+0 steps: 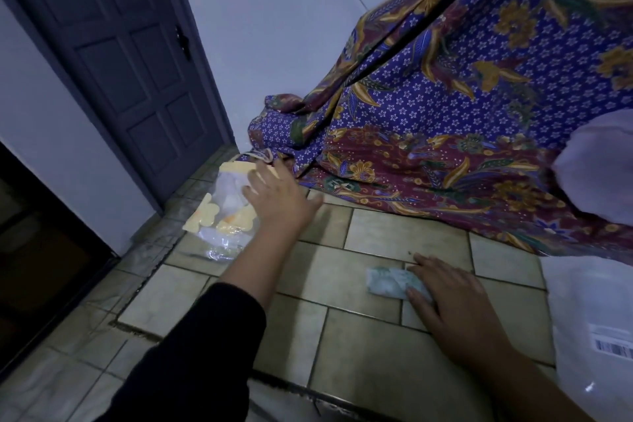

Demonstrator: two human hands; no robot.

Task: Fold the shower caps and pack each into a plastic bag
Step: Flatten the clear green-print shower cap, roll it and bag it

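A folded shower cap [387, 281], pale green and white, lies flat on the tiled floor. My right hand [452, 301] presses on its right end with straight fingers. My left hand [277, 199] reaches far forward to a pile of clear plastic bags [222, 212] with yellow flower prints, its fingers spread over the pile's right side. Whether those fingers pinch a bag I cannot see.
A purple batik cloth [462, 106] drapes from the upper right down to the floor. A white plastic mailer [596, 325] with a barcode label lies at the right edge. A grey door [137, 62] stands at the left.
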